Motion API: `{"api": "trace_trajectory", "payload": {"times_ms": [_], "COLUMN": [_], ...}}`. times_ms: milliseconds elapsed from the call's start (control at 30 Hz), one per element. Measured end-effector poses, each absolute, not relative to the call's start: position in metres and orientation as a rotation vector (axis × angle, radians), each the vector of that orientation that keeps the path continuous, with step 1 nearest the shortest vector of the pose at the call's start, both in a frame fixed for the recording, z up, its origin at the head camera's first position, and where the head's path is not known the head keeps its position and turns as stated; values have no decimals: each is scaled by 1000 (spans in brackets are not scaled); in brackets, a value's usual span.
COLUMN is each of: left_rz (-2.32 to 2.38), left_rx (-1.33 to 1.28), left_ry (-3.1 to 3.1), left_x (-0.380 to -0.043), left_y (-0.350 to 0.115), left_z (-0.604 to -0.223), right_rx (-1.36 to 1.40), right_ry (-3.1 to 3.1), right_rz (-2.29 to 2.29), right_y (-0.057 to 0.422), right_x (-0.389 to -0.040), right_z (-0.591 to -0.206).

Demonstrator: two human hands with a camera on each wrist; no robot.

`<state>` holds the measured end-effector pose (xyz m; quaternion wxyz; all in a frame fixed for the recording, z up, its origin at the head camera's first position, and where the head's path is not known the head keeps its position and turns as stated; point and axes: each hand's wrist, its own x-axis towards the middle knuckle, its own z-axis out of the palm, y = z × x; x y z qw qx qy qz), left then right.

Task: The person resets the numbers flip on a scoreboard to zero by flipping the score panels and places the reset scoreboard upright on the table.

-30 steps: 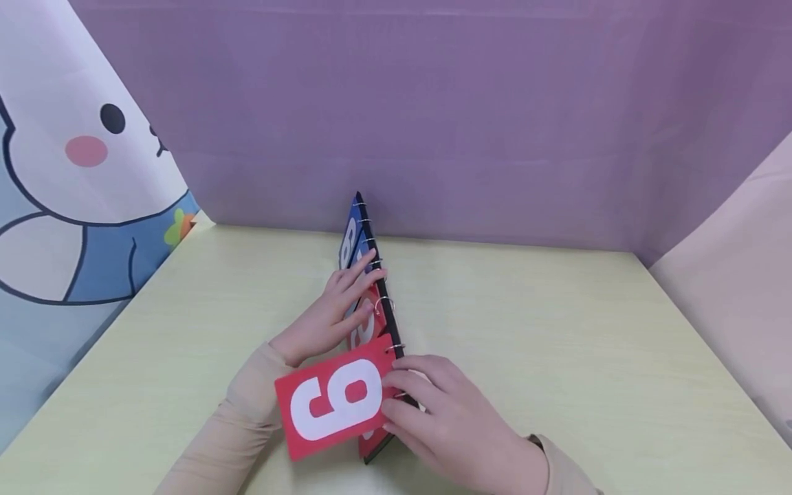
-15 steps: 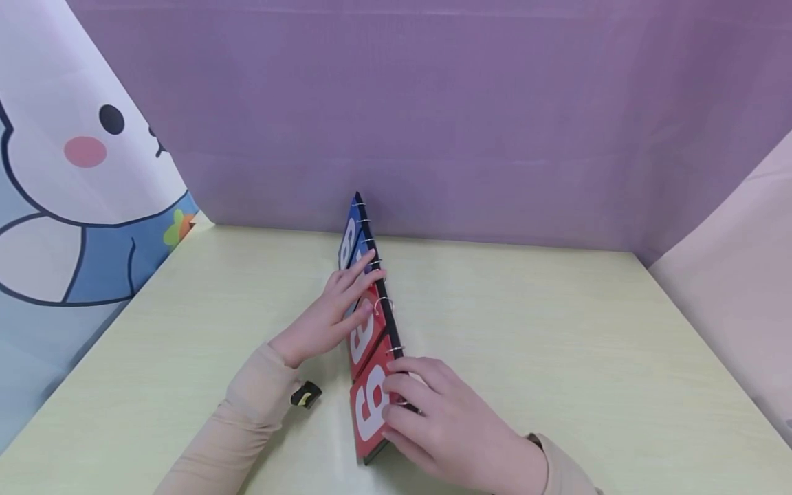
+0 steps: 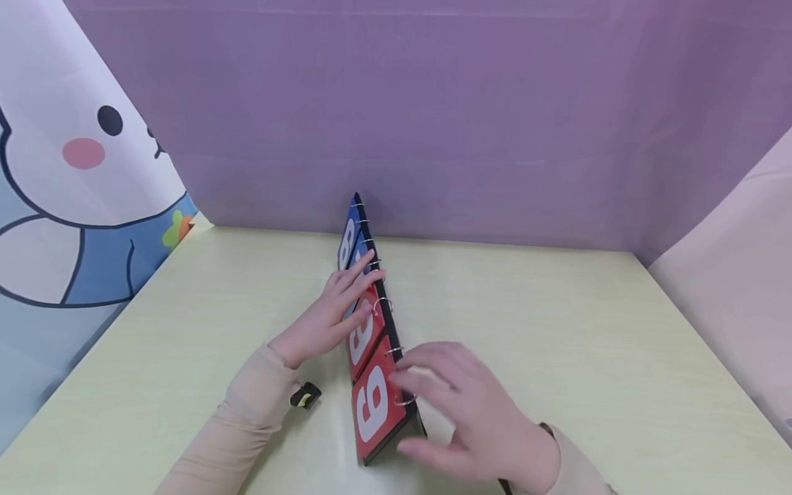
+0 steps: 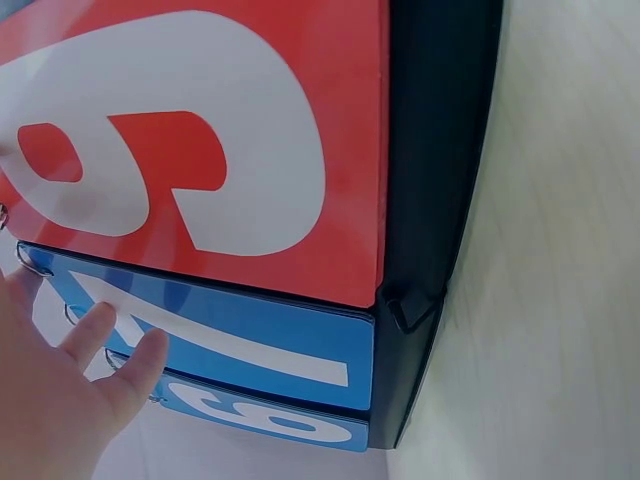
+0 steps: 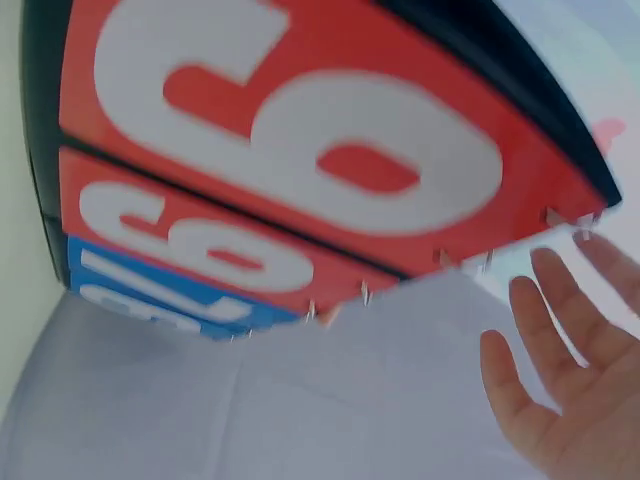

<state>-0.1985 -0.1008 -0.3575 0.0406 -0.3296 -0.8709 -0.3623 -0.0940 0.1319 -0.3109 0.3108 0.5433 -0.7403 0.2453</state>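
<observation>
A flip scoreboard with a black frame and metal rings stands on the table like a tent, running away from me. Its side facing left carries two red cards, both reading 9: the nearer red card hangs flat, as does the second red card. Two blue cards lie beyond them. My left hand rests with extended fingers over the middle of the board, fingertips at its top edge. My right hand is spread beside the near end of the top edge, holding nothing; fingertip contact there is unclear.
A pale wooden table extends on both sides of the board. A purple cloth hangs behind, and a cartoon-printed cloth is at left. Beside the left sleeve shows a small black object with a yellow mark.
The near red card, first lifted out to the left, swung down flat against the board. My right hand then let go and drew slightly away to the right, fingers spreading. My left hand stayed still.
</observation>
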Motion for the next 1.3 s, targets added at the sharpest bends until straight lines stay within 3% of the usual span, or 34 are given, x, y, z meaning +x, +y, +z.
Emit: {"api": "trace_trajectory", "payload": {"times_ms": [567, 1133, 1300], "left_rz": [-1139, -1140, -1135], "left_rx": [-984, -995, -998], "left_ry": [-2679, -2673, -2668], "left_x": [-198, -200, -200], "left_y": [-100, -96, -96], "left_z": [-358, -359, -359], "right_rx": [913, 798, 903], "right_ry": [-2574, -2891, -2986], "right_rz": [1752, 1984, 2001], "right_y": [155, 159, 162], "right_x": [-135, -157, -163], "right_z": [-325, -350, -359]}}
